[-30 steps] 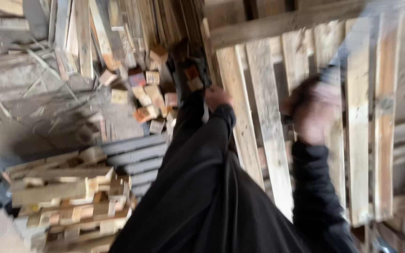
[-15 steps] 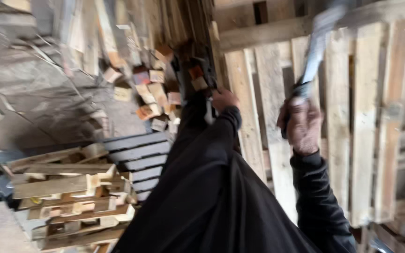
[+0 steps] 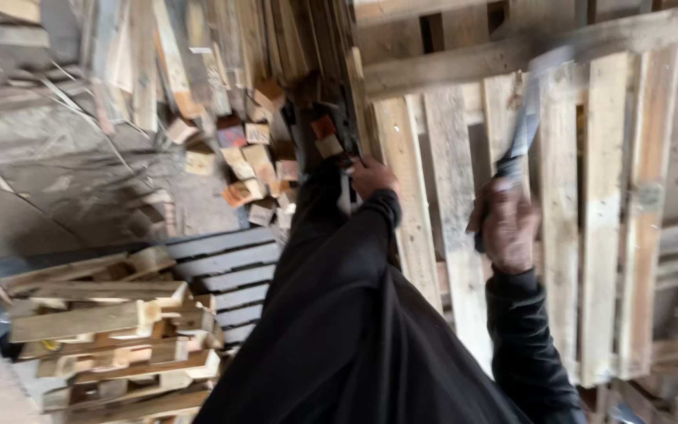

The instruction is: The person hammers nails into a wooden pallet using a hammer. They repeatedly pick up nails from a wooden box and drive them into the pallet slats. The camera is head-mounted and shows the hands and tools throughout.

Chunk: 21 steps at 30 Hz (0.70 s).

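The metal bar (image 3: pixel 526 126) stands up in front of the upright wooden pallet (image 3: pixel 606 220), its blurred tip near the top cross board (image 3: pixel 464 59). Your right hand (image 3: pixel 508 228) is clenched around its lower end. Your left hand (image 3: pixel 372 177) grips the pallet's left edge, beside a dark tool (image 3: pixel 344 129) whose shape you cannot make out. Left of you, wood blocks (image 3: pixel 249 169) lie scattered on the concrete floor (image 3: pixel 49 173), with stacked pallets (image 3: pixel 111 330) lower down.
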{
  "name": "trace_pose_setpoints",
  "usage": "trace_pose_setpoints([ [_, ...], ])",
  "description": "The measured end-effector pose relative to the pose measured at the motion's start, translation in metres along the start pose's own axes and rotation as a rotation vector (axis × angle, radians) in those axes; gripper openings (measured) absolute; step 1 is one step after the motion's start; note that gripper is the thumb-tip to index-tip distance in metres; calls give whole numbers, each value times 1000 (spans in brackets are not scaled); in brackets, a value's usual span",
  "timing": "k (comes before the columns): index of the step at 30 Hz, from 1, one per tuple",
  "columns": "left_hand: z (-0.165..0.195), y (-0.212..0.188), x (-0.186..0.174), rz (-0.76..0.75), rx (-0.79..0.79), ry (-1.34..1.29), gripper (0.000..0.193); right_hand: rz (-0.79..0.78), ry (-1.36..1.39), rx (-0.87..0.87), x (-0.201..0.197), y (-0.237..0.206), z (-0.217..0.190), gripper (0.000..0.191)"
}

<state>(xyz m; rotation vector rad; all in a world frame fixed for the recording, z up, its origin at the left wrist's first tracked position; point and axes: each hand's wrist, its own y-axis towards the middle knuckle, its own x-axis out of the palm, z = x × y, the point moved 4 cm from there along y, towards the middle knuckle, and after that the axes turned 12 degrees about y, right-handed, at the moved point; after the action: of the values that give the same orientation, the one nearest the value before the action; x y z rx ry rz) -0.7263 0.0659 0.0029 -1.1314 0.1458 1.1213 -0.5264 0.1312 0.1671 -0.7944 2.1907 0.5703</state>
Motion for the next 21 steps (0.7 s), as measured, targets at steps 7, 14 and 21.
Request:
trace_pose_setpoints([
  [7, -8, -3, -2, -155, -171, -133, 49, 172, 842, -286, -51, 51, -54, 50],
  [14, -6, 1, 4, -10, -42, -59, 43, -230, 368, 817, 80, -51, 36, 45],
  [21, -6, 4, 8, -10, 130, 87, 36, -231, 546, 1032, 83, -64, 26, 49],
])
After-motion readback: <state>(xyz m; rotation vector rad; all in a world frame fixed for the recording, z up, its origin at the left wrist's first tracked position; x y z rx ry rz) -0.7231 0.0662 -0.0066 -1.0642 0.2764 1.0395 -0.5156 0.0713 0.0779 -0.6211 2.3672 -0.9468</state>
